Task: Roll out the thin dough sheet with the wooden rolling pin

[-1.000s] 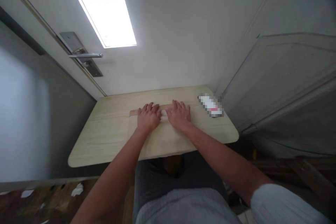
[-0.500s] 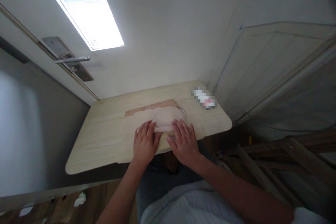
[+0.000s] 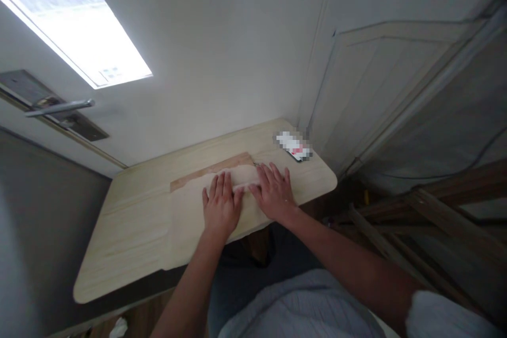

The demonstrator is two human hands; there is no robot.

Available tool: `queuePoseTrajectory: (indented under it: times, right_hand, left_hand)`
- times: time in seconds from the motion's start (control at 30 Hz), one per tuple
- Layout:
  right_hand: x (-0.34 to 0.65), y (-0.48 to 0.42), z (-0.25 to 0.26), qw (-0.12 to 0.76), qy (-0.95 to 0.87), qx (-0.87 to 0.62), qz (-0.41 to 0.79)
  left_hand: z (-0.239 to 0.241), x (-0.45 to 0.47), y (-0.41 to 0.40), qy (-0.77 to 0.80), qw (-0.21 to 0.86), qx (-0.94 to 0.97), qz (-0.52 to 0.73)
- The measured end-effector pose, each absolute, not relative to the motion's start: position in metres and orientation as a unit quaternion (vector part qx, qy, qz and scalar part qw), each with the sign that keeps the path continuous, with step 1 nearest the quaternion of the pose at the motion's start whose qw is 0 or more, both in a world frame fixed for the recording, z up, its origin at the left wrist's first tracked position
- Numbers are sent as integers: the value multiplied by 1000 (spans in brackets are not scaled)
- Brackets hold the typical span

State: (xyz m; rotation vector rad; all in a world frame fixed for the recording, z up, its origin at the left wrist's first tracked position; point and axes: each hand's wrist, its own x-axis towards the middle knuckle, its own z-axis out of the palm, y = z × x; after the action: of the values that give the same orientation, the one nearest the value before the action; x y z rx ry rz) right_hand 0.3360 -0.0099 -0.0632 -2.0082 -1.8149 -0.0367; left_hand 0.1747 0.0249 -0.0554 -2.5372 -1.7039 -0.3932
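Note:
A pale, soft-looking sheet [image 3: 190,208] lies on the table, partly over a flat brown piece [image 3: 209,170] that shows along its far edge. My left hand [image 3: 222,200] rests palm down on the sheet, fingers stretched forward and a little apart. Close to its right, my right hand [image 3: 273,187] also presses down with its fingers extended. Between the two thumbs shows a narrow pale roll [image 3: 243,187], mostly hidden under the fingers; whether it is a rod or a rolled fold, I cannot tell. A small bit of metal [image 3: 256,164] peeks out beyond my right fingertips.
The light wood table [image 3: 127,222] has rounded corners and stands against a white door with a metal handle [image 3: 59,108] and a bright window [image 3: 79,26]. A phone-like object [image 3: 293,146], partly blurred out, lies at the table's far right. Wooden bars [image 3: 396,253] stand at lower right.
Both hands have slid forward over the sheet, away from my body, and cover more of the roll. The curved metal piece is now mostly hidden. The view has turned to the right.

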Motion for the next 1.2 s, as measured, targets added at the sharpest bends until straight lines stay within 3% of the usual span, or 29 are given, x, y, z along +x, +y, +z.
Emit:
queuePoseTrajectory:
  times: [0.8,1.2]
  right_hand:
    - [357,122,-53,165,-653,-739,32]
    - [350,101,-49,178,-645,-743,20]
  left_hand:
    - [-37,202,150,-572,-44,-818,-45]
    - [-35,201,127,-574,2,-815,-81]
